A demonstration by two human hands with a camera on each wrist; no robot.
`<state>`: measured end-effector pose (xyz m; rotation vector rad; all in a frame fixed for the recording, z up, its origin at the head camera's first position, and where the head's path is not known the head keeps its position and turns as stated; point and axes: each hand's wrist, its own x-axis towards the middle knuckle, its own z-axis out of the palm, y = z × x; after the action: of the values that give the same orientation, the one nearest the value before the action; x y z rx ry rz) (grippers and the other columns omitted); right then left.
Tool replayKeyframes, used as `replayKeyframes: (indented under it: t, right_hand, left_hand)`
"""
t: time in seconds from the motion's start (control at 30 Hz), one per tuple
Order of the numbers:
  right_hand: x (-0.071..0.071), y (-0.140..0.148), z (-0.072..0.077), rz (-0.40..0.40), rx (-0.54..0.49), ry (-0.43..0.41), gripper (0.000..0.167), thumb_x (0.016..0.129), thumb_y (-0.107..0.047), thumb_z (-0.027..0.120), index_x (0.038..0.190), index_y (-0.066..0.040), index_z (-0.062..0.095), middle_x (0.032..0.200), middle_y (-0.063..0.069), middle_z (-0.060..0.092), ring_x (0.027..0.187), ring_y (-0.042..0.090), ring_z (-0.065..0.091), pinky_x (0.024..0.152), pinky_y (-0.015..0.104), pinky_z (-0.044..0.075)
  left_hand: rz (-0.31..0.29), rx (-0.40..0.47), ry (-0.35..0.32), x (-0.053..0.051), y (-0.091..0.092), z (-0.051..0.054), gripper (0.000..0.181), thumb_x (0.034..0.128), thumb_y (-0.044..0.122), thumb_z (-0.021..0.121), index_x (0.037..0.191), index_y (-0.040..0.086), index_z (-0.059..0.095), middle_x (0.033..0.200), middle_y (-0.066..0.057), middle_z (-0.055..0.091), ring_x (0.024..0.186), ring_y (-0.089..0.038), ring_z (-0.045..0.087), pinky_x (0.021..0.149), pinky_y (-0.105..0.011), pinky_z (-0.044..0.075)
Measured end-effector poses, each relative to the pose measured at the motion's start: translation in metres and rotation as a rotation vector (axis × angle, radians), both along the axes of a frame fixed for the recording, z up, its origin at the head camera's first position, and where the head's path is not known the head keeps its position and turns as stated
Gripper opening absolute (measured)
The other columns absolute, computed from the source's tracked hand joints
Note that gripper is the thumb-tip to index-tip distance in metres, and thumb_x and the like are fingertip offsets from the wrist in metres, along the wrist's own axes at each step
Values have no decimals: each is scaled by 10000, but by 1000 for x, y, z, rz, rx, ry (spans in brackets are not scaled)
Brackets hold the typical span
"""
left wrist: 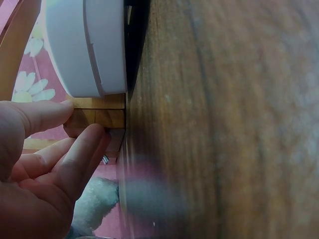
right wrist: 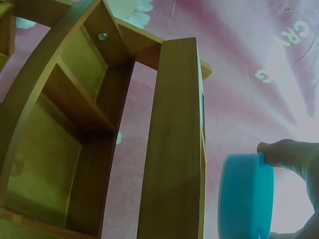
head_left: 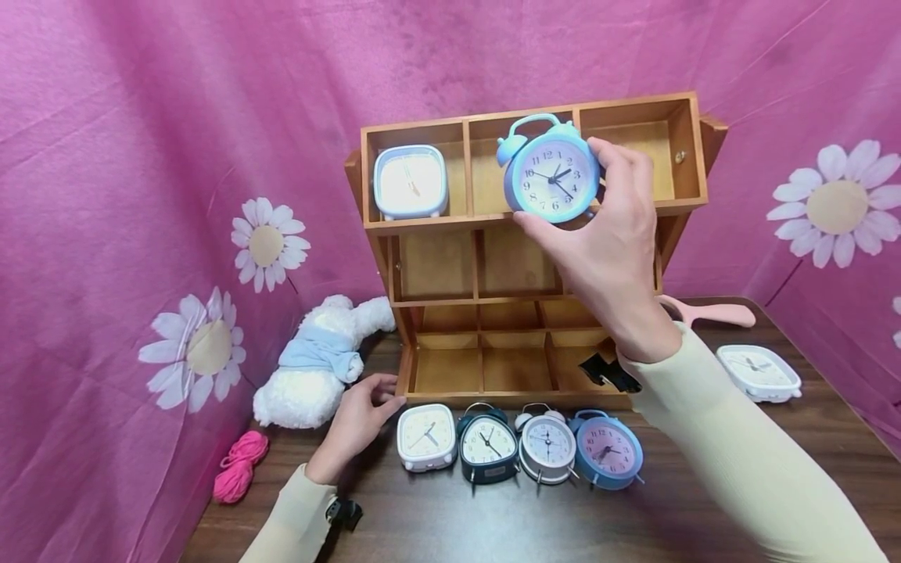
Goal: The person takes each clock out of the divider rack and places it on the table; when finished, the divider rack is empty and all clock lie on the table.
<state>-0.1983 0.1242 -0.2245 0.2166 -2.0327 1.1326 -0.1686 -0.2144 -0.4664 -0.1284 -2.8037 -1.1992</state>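
In the head view my right hand (head_left: 612,227) grips a light blue twin-bell alarm clock (head_left: 552,176), thumb below and fingers at its right side. The clock is upright in front of the top tier's middle compartment; the right wrist view shows its turquoise side (right wrist: 246,196) apart from the shelf edge. My left hand (head_left: 362,418) touches the lower left corner of the wooden tiered shelf (head_left: 493,400); in the left wrist view its thumb and fingers pinch the shelf's wooden end (left wrist: 94,118). A white square clock (head_left: 425,438) stands just right of that hand.
A pale blue square clock (head_left: 411,181) sits in the top left compartment. Along the shelf's front stand a dark green clock (head_left: 488,446), a white twin-bell clock (head_left: 547,447) and a blue clock (head_left: 608,451). Around lie a plush toy (head_left: 317,356), pink yarn (head_left: 241,467), pink-handled brush (head_left: 718,314) and white clock (head_left: 759,371).
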Motion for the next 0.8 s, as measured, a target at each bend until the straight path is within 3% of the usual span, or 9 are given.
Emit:
replayKeyframes:
  t: [0.1,0.27,0.4,0.5,0.67,0.8]
  right_hand:
    - [4,5,-3,-5,-4,-1,936,795,-324,1024,1579,-72,577,1496,146,544,1295,138,570,1077,237,501]
    - [12,14,-7,-9,25,21,918,783,-302,1027,1559,-59,600,1471,183,564,1324,203,575,1120,349,454]
    - [21,21,-7,-8,52,31,924,779,-289,1025,1570,-76,599,1459,187,566,1345,219,557,1116,350,418]
    - [29,25,-8,-19,44,14,935,765,-278,1035,1575,-105,601,1425,96,566,1301,103,532,1083,263,402]
    - [38,30,-12,-38,4,-28,955,740,-270,1059,1574,-154,609,1316,-185,480,1192,-51,468,988,166,392]
    - [42,34,-17,-44,-4,-61,972,732,-253,1067,1582,-162,603,1318,-201,465,1187,-57,455,976,156,386]
  left_hand:
    - [4,0,-11,0,0,-1,285,1011,128,833,1272,32,775,1100,-100,840,993,-211,777,852,-331,608]
    - [4,3,-25,0,1,-3,288,1010,124,833,1278,34,773,1113,-97,839,998,-201,773,854,-321,603]
    - [3,10,-25,0,2,-3,298,1009,121,834,1284,28,769,1127,-103,838,1001,-201,773,845,-311,601]
    - [4,7,-19,-1,2,-3,297,1004,117,838,1278,24,771,1119,-111,839,994,-210,776,844,-310,603]
    - [-2,-7,1,-1,0,-2,290,1013,124,828,1276,16,769,1103,-113,838,989,-224,779,847,-337,613]
    - [13,-8,-20,1,-1,-2,296,1013,134,834,1286,37,771,1110,-101,840,1004,-216,778,859,-332,609]
